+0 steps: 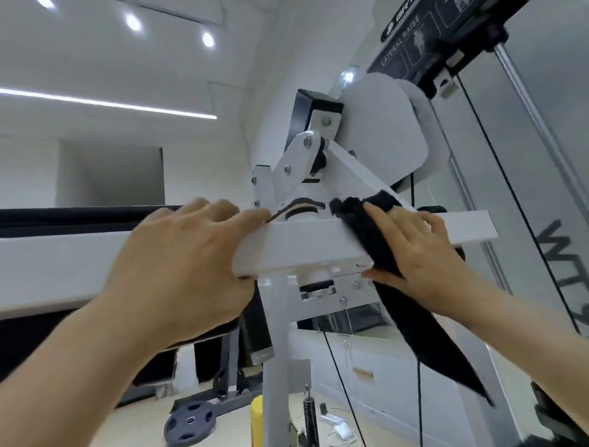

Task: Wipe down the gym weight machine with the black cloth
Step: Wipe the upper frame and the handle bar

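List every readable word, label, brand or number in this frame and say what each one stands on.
"LATERAL RAISE": white letters on the black exercise placard at the top of the weight machine.
Brand lettering above it on the placard: cut off by the frame edge, unreadable.
Large black letters on the glass panel at the right: partial, unreadable.
Weight plate on the floor: markings too blurred.

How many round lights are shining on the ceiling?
3 for sure, in a slanting row at the top left: one in the corner, one in the middle, one furthest right. More may be out of view.
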A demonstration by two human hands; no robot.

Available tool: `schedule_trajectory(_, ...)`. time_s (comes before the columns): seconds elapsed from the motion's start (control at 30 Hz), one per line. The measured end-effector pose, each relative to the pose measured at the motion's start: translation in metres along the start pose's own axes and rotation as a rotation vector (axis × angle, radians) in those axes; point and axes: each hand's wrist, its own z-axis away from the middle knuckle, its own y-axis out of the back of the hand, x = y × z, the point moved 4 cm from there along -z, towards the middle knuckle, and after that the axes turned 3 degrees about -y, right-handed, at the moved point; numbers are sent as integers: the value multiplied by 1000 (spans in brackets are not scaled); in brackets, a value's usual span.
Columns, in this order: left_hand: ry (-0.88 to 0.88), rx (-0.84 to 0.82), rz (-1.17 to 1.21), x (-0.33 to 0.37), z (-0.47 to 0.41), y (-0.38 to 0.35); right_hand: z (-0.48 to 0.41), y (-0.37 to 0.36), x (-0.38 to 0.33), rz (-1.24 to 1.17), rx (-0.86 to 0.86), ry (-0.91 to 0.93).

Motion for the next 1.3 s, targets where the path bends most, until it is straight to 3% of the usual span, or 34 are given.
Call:
schedule_trajectory(0.13, -63, -9, 203, 70, -44, -9, -30, 9, -28, 50, -25, 76)
schedule_trajectory(0.2, -66, -19, 212, 100, -70, -15, -35, 7, -42, -99, -50, 2)
schedule_trajectory(0.27, -87, -72, 131, 118, -86, -19, -29, 1, -39, -276, -65, -45)
schedule_trajectory(0.53, -277, -127, -211, 159, -96, -36, 11, 7, 43, -319, -325, 158)
schedule_trajectory(0.67, -252, -259, -389, 169, -127, -52, 33, 6, 79, -449, -229, -6)
schedule_trajectory(0.77, -186, -346, -327, 162, -141, -52, 60, 9, 98, -446, 94, -172)
schedule_trajectory(0.83, -184, -336, -356, 149, -137, -47, 67, 9, 86, -439, 194, -200)
schedule_trajectory(0.93, -212, -264, -338, 118, -115, -33, 58, 5, 39, -555, 187, -257)
schedule_trajectory(1.1, -244, -271, -319, 108, -81, -18, 33, -14, -41, -1023, 174, -328)
schedule_trajectory(1.2, -235, -244, -401, 119, -77, -28, 38, -25, -49, -1329, 107, -353)
schedule_trajectory(1.3, -244, -230, -568, 116, -74, -45, 53, -29, -32, -1374, 20, -386)
